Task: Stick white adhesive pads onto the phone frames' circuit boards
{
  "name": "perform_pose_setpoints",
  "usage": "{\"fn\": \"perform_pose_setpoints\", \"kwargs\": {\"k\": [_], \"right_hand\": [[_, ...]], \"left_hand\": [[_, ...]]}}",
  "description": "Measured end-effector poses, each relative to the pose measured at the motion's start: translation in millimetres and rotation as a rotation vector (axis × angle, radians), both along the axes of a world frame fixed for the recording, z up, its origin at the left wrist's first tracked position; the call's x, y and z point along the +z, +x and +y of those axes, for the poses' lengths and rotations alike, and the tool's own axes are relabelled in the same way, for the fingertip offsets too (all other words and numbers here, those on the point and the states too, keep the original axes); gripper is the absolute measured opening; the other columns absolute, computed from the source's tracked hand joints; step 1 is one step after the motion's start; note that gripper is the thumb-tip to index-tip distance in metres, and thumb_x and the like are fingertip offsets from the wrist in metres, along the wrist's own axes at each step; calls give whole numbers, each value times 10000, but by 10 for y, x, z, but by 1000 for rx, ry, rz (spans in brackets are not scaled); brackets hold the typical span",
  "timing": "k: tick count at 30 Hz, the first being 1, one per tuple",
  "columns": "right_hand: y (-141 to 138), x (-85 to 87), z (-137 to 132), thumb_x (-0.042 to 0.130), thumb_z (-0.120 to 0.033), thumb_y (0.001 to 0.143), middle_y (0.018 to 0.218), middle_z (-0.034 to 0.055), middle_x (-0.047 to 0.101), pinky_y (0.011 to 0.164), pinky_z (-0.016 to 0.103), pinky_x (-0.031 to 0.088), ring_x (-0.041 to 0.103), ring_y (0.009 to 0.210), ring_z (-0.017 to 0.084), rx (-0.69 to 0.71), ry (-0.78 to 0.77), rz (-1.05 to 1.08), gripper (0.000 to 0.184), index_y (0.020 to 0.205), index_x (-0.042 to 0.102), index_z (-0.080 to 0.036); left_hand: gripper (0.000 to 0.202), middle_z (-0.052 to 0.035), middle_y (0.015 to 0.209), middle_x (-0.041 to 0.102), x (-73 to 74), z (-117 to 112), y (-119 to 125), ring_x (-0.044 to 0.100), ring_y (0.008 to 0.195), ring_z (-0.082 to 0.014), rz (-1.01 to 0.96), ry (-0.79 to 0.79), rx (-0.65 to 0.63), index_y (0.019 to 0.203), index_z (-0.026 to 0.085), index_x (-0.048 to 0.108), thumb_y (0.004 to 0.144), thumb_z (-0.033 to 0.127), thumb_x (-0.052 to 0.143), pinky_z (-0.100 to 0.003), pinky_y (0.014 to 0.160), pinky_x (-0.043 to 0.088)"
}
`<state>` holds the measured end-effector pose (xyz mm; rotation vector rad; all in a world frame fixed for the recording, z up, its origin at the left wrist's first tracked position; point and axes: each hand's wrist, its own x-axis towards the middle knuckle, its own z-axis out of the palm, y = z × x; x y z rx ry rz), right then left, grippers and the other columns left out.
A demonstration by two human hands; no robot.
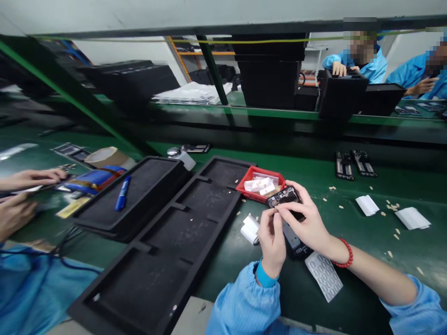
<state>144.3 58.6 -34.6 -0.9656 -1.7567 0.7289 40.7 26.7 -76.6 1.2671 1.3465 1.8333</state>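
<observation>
My right hand (310, 225) is wrapped round an opened phone (284, 196) with its inner parts showing, held tilted above the table. My left hand (271, 239) has its fingertips pinched at the phone's lower left edge, meeting the right fingertips; whatever lies in the pinch is too small to tell. Beneath the hands another phone part (294, 238) rests on the table, partly covered. A sheet of small grey stickers (324, 275) lies under my right wrist. Just behind the held phone is a red bin (256, 191) with white and clear pieces in it.
A long black compartment tray (181, 232) stands left, beside a black box (136, 186) bearing a blue marker (123, 193). Folded white papers (366, 205), two phone assemblies (345, 165) and small tan scraps are at right. A co-worker's hands (21, 204) work at far left.
</observation>
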Motion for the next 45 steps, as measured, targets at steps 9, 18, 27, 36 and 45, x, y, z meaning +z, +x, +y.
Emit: {"fn": "perform_pose_setpoints", "kwargs": {"k": [9, 18, 27, 36, 45], "right_hand": [[42, 23, 102, 696, -234, 879, 1392, 123, 577, 1079, 445, 491, 592, 1298, 274, 37, -120, 46, 69, 842, 751, -214], [39, 44, 68, 499, -149, 973, 1429, 184, 435, 1125, 528, 410, 400, 1410, 315, 49, 235, -262, 100, 911, 561, -197], [154, 244, 205, 475, -221, 1001, 1160, 118, 567, 984, 414, 503, 575, 1158, 233, 123, 105, -57, 104, 901, 505, -224], [-428, 310, 1382, 680, -17, 728, 612, 9, 678, 647, 281, 506, 653, 606, 157, 332, -144, -320, 203, 598, 639, -168], [-27, 423, 877, 614, -296, 928, 752, 42, 741, 662, 296, 563, 707, 690, 179, 153, -114, -225, 196, 810, 706, -170]], "left_hand": [[279, -32, 868, 723, -34, -14, 3, 692, 770, -151, 113, -12, 11, 987, 191, 666, 1043, 373, 462, -243, 705, 539], [275, -59, 932, 741, -75, -37, -9, 698, 842, -183, 128, -31, 6, 1013, 201, 692, 1024, 388, 490, -287, 774, 537], [240, 9, 742, 603, 40, 0, -34, 592, 700, -140, -149, -136, 84, 803, 211, 601, 942, 406, 571, -233, 673, 483], [407, -11, 933, 724, 69, 126, -33, 713, 774, -145, -549, -340, 17, 1273, 246, 523, 870, 245, 577, -244, 702, 560], [360, -35, 1013, 731, 94, 56, -31, 733, 809, -167, -583, -311, -50, 1290, 241, 523, 937, 305, 556, -268, 696, 593]]}}
